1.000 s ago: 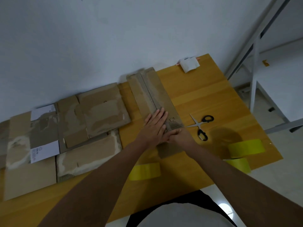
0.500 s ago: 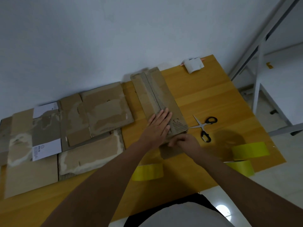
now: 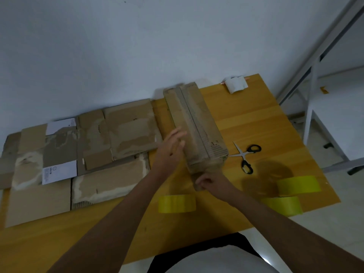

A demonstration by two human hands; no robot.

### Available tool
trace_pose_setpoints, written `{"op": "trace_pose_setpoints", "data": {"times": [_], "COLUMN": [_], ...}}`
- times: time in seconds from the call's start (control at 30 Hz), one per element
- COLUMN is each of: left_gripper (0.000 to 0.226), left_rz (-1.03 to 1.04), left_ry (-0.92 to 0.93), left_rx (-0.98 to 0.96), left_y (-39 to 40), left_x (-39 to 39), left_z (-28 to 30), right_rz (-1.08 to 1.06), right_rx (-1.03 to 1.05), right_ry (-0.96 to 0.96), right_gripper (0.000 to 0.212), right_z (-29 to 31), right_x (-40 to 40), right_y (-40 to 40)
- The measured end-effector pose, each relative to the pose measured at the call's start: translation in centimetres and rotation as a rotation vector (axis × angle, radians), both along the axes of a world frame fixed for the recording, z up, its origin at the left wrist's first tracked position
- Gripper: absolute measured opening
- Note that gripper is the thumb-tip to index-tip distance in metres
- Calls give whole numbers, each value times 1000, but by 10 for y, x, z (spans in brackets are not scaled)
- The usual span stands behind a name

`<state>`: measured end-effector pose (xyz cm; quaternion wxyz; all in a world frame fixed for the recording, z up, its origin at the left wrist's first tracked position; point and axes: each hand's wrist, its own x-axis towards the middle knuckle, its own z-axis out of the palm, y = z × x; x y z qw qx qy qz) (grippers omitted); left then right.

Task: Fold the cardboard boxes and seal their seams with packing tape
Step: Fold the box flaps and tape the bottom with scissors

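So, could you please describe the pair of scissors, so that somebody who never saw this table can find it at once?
Look at the yellow wooden table and go to its right half, just right of the long narrow cardboard box that the hands work on. The scissors lie open and flat there, farther from the person than two yellow tape rolls. They alone have black handle loops and pale metal blades.

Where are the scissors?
In the head view, the scissors lie on the table's right side, just right of the long box, above the yellow tape rolls.

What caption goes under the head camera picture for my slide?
Left hand steadies a long box while the right hand pinches its near flap, with scissors beside it.
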<state>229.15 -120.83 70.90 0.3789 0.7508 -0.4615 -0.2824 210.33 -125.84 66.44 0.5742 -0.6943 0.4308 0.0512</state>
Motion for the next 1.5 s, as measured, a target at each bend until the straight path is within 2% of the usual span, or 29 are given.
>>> {"op": "trace_pose_setpoints", "data": {"times": [0.07,0.17,0.23,0.3,0.33,0.4,0.5,0.63,0.8,0.97,1.0,1.07,1.2,1.33,1.37,1.43,1.47,1.5], "left_gripper": [23,20,26,29,29,24,25,26,11,17,16,9,8,11,11,15,17,19], "left_rz": [285,718,860,903,915,954,986,985,981,1000,991,946,868,790,786,838,889,932], "left_ry": [129,433,718,970,1062,1189,1304,1448,1460,1483,1465,1398,1281,1099,1041,950,917,886], "left_rx": [98,417,594,677,669,617,550,440,468,450,446,429,321,181,144,37,-22,-80], "left_y": [40,107,135,146,147,148,149,142,131,113,108,98,81,72,69,64,63,63], "left_x": [14,23,17,4,-2,-11,-19,-32,-35,-36,-37,-41,-48,-52,-53,-52,-49,-44], "left_z": [-18,-49,-63,-67,-67,-67,-72,-77,-73,-66,-63,-56,-49,-44,-41,-35,-31,-28], "right_rz": [116,279,404,560,596,581,520,449,368,295,293,328,343,385,403,475,526,573], "right_rx": [-10,-12,4,-49,-76,-97,-93,-75,-101,-29,-36,-80,-109,-106,-108,-166,-221,-290], "right_ry": [28,92,125,180,197,177,98,31,-11,-54,-58,-89,-105,-133,-134,-97,-49,17], "right_gripper": [21,29,44,59,64,59,43,43,32,55,54,40,31,38,34,20,21,30], "right_z": [1,4,10,13,13,13,10,10,23,51,55,60,74,93,98,111,119,124], "right_x": [11,27,38,48,52,60,58,46,43,35,33,26,11,-4,-7,-10,-12,-15], "right_y": [11,26,36,45,50,58,64,65,49,27,23,17,1,-13,-17,-26,-32,-40]}}
